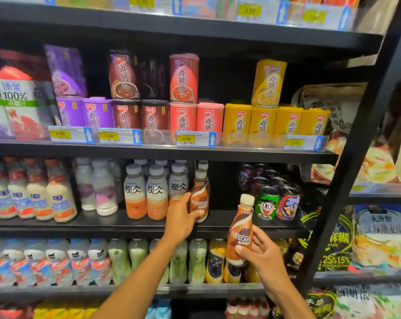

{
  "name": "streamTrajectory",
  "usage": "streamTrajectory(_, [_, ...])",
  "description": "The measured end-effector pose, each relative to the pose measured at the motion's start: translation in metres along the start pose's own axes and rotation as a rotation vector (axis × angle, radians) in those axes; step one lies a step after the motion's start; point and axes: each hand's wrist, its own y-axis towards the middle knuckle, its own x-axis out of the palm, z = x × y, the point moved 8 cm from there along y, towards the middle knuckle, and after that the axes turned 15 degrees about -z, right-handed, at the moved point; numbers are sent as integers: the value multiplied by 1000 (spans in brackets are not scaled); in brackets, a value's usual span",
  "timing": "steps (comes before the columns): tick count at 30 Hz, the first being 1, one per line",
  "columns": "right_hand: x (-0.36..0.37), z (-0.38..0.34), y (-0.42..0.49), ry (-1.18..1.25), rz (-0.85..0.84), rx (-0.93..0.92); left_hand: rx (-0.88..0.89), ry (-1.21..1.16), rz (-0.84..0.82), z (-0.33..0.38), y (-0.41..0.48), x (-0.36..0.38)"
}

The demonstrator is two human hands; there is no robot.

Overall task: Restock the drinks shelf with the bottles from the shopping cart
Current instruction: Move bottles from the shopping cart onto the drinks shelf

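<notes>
My left hand (pixel 182 217) grips a brown Nescafe bottle (pixel 200 194) that stands upright on the black middle shelf (pixel 220 223), just right of a row of grey-capped coffee bottles (pixel 157 192). My right hand (pixel 265 254) holds a second Nescafe bottle (pixel 240 229) with a cream cap, in the air in front of the shelf edge, tilted slightly. A dark gap on the shelf lies between the two bottles. The shopping cart is out of view.
Cartoon cans (pixel 267 202) stand right of the gap. Milk bottles (pixel 59 199) fill the shelf's left. Stacked porridge cans (pixel 183 95) sit on the shelf above, more bottles (pixel 197 261) below. A black upright post (pixel 349 169) bounds the right side.
</notes>
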Motion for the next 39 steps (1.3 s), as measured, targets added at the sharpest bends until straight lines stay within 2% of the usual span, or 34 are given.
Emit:
streamTrajectory(4, [6,-5,11,-18,-25,-14,30,226,78,12,-5,-2])
streamTrajectory(12, [20,-12,31,-34,-63,-43,102,392,161,19,-20,-1])
streamTrajectory(16, [27,-20,39,-76,-89,-83,238,540,274,8,-58,-16])
streamTrajectory(19, [37,-29,50,-123,-118,-132,261,656,219,-28,-83,-18])
streamTrajectory(24, [62,-35,73,-223,-126,-186,154,815,112,-63,-91,-16])
streamTrajectory(32, [75,-26,92,-281,-136,-187,-9,877,61,-61,-94,-17])
streamTrajectory(39, [76,-20,94,-347,-118,-207,19,867,74,-64,-97,-22])
